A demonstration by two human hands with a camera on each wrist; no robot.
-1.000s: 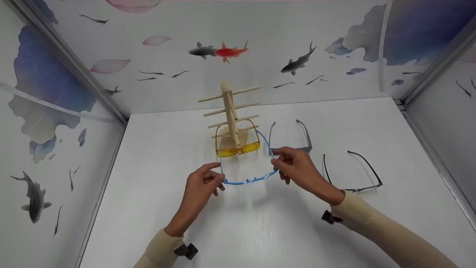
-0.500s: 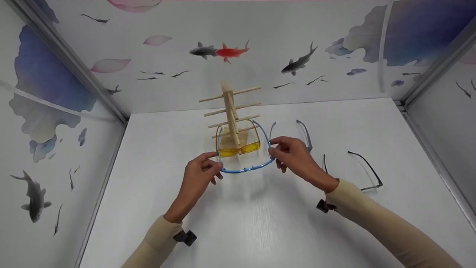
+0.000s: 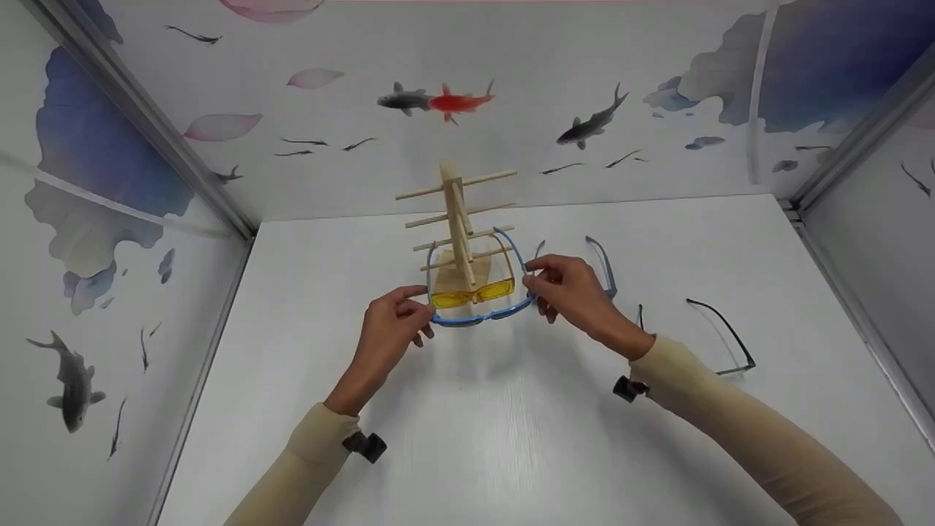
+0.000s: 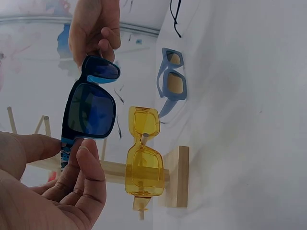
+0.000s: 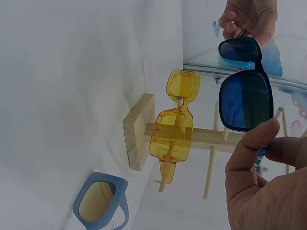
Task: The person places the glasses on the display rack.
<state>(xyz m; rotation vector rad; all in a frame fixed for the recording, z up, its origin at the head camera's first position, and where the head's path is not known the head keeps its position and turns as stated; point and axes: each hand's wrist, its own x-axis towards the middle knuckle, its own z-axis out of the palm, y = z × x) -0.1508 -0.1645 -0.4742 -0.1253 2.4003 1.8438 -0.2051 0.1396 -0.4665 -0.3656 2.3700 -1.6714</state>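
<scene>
Blue sunglasses (image 3: 459, 321) with dark lenses (image 4: 91, 110) are held up in front of a wooden glasses rack (image 3: 456, 219). My left hand (image 3: 394, 321) pinches one temple near the hinge. At the opposite temple my right hand (image 3: 573, 292) pinches with thumb and fingers. Yellow glasses (image 3: 493, 289) hang on the rack's lowest pegs, just behind and below the blue pair. The blue temples reach toward the pegs above; whether they touch those pegs I cannot tell.
Grey-blue glasses (image 4: 175, 84) stand on the white table (image 3: 467, 438) right of the rack, partly behind my right hand. Thin black-framed glasses (image 3: 730, 336) lie farther right, partly covered by my right arm. A printed wall (image 3: 511, 44) closes the back.
Both hands have carried the blue sunglasses away from me toward the rack, and their temples now flank its post. The yellow glasses and the pairs on the table have stayed put.
</scene>
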